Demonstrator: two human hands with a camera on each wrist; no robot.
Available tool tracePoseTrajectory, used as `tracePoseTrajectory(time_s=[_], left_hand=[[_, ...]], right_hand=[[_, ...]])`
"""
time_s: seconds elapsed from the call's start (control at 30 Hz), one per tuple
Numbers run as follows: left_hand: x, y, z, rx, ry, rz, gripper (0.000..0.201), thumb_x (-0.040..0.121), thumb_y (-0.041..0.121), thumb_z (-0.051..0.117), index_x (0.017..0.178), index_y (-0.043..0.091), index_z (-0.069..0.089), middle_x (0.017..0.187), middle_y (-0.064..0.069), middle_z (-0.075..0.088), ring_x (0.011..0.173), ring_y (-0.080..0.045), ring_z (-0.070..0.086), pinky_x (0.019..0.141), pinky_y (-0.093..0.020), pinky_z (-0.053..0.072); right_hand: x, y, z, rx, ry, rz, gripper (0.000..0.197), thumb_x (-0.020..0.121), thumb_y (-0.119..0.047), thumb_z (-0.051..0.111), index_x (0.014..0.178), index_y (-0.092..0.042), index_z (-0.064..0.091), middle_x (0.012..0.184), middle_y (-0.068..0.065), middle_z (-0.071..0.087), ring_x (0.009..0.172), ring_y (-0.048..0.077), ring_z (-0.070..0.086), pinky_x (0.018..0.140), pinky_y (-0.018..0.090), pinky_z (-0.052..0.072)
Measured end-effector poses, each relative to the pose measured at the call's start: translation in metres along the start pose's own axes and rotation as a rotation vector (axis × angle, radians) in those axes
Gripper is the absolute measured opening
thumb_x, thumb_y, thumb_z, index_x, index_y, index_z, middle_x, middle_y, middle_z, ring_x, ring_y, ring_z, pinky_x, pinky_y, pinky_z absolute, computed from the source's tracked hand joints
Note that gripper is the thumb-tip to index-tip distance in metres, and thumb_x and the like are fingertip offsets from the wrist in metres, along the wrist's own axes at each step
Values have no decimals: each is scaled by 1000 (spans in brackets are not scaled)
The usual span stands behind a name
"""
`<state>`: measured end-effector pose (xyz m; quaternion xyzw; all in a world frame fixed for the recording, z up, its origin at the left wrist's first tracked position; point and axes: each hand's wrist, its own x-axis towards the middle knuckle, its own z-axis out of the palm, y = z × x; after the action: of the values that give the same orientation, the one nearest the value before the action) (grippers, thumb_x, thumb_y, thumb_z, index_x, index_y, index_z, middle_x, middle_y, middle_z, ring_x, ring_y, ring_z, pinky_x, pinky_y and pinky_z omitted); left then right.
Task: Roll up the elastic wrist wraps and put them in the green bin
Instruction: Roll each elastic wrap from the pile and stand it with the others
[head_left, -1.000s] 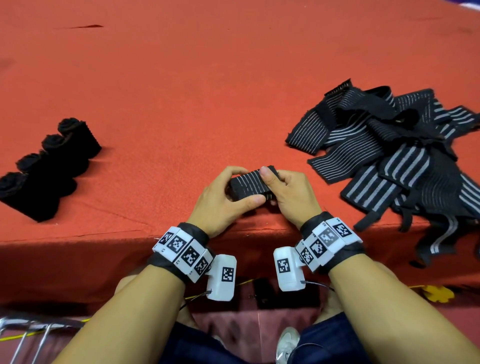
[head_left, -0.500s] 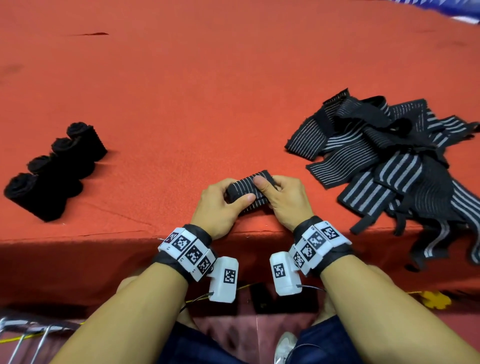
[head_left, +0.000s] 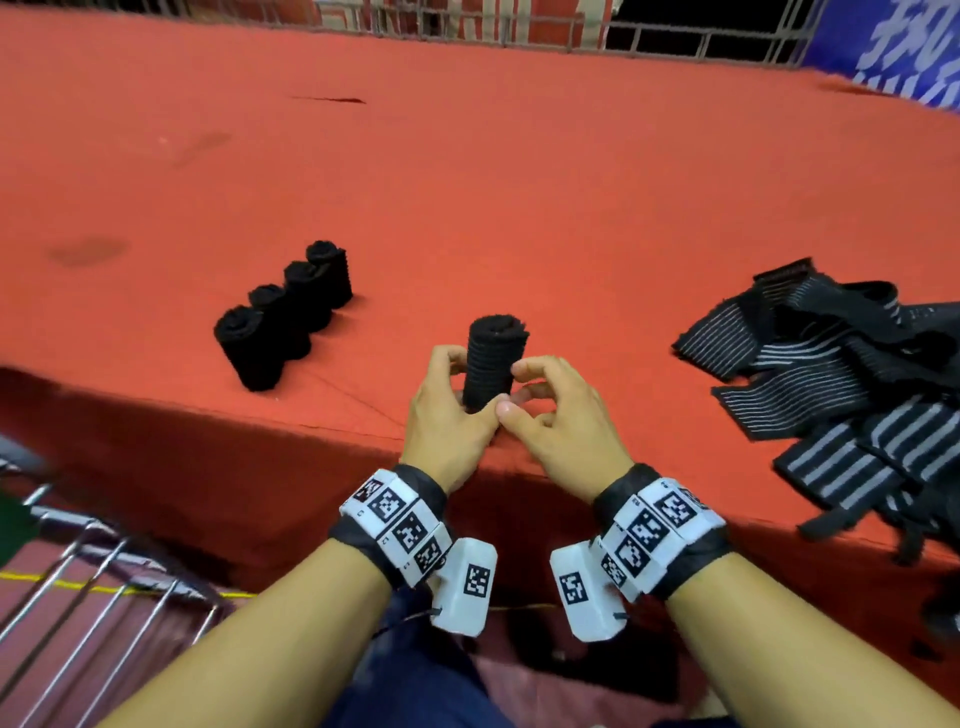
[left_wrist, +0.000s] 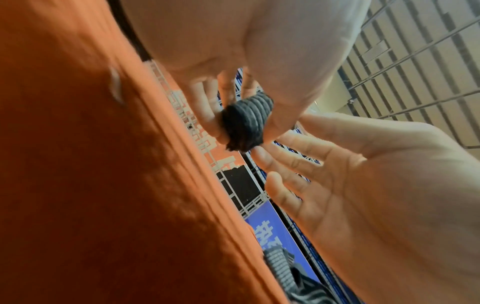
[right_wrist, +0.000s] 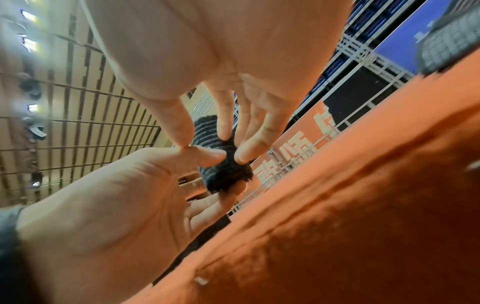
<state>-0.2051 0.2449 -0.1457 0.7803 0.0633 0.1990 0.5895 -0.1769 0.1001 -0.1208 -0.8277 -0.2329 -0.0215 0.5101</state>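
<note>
1. Head view: rolled wrap (head_left: 493, 364) stands on end, held just off the near edge of the red-covered table (head_left: 519, 182), between both hands.
   - Left hand (head_left: 449, 415) grips the roll low down, fingers curled round its far side, thumb on the near side.
   - Right hand (head_left: 558, 415) sits at the roll's right side, thumb tip meeting the left thumb at the roll's base, fingers bent (real grip or light touch: cannot tell here).
   - Four finished rolls (head_left: 283, 317) lie side by side in a diagonal row, left of the hands and apart from them.
   - Pile of unrolled striped wraps (head_left: 841, 384) spreads at the right table edge, part hanging over the front.
   - Green bin: only a dark green sliver (head_left: 15, 519) at the far left edge, beside a metal rack (head_left: 104, 587); too little shown to identify.
2. Left wrist view (blurred): roll's frayed bottom end (left_wrist: 245, 125) faces the camera, clamped between left fingers (left_wrist: 205, 109) and thumb. Right hand's fingers are extended, fingertips (left_wrist: 261, 153) just beside the roll's lower rim.
3. Right wrist view: right thumb (right_wrist: 176, 127) and fingers pinch the roll (right_wrist: 221, 164) near its bottom; the left thumb (right_wrist: 207, 155) presses on the same spot.
</note>
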Motion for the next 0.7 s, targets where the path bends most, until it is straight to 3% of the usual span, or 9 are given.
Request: tracePoseTrajectory(time_s=[0.1,0.23,0.37,0.47,0.6,0.7], left_hand=[[-11,-7,-40,26,90,1,45,73,30,71,112,35,49,114,16,64,98,-13,71,88,-48,58],[-25,-14,-94,140,223,7,66,76,25,68,136,41,46,126,17,62,115,-2,63,102,-34,51],[-34,-27,-142,213,321,-3,64,80,14,66,135,43,50,123,20,65,118,3,59,103,-38,48],[-38,-38,-167,167,400,-10,63,75,16,59,134,40,55,126,12,62,116,-1,61,102,-37,52],[-36,-48,-181,128,397,-29,68,76,13,56,141,31,56,128,6,61,116,-1,61,104,-33,52],[-27,-49,-180,129,337,-19,67,79,5,56,143,27,56,131,5,65,118,1,61,108,-34,49]], right_hand=[[8,-19,31,32,-106,-37,38,90,-18,71,126,-18,58,125,-6,60,106,2,62,71,19,51],[19,-45,77,70,-228,-104,45,88,-14,71,130,-21,55,130,-8,60,109,-2,62,72,14,50],[29,-63,123,70,-342,-121,52,87,-11,70,136,-22,53,135,-8,58,116,1,61,78,16,52],[34,-72,156,83,-411,-133,59,86,-6,69,141,-18,51,135,-1,53,120,8,59,81,22,54],[41,-76,183,98,-376,-113,62,84,-2,68,141,-18,52,132,2,54,122,13,58,78,19,53],[47,-72,185,90,-316,-80,70,80,1,67,144,-21,52,129,2,56,119,12,59,88,27,55]])
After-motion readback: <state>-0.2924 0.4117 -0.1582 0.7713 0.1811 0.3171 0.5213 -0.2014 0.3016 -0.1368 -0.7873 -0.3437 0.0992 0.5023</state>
